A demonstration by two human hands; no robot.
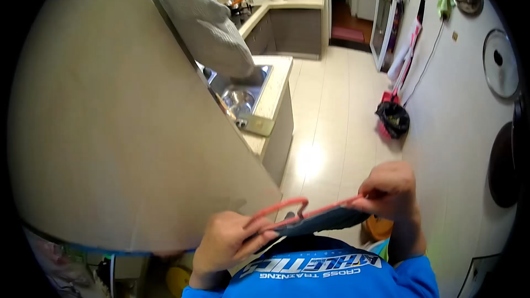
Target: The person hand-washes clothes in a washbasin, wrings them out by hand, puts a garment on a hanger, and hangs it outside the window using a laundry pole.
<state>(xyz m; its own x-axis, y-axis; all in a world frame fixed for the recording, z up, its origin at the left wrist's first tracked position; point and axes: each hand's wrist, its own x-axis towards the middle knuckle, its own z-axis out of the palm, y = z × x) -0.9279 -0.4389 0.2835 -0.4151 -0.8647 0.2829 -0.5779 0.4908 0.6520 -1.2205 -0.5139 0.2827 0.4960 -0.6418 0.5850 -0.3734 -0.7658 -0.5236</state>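
In front of my chest I hold a coral-pink clothes hanger (326, 208) by its two ends, its hook (276, 205) pointing up and left. Dark blue-grey cloth (326, 222) hangs along its lower side; what garment it is, I cannot tell. My left hand (225, 241) is closed around the hanger's left end, fingers near the hook. My right hand (389, 186) pinches the right end, the fingertips partly hidden and a little blurred.
A large pale panel (127, 121) fills the left side. Beyond it are a counter (279, 71) with a metal sink (259, 77) and a hanging grey cloth (204, 27). Along the right wall are a black-bagged bin (393, 120) and pot lids (499, 63).
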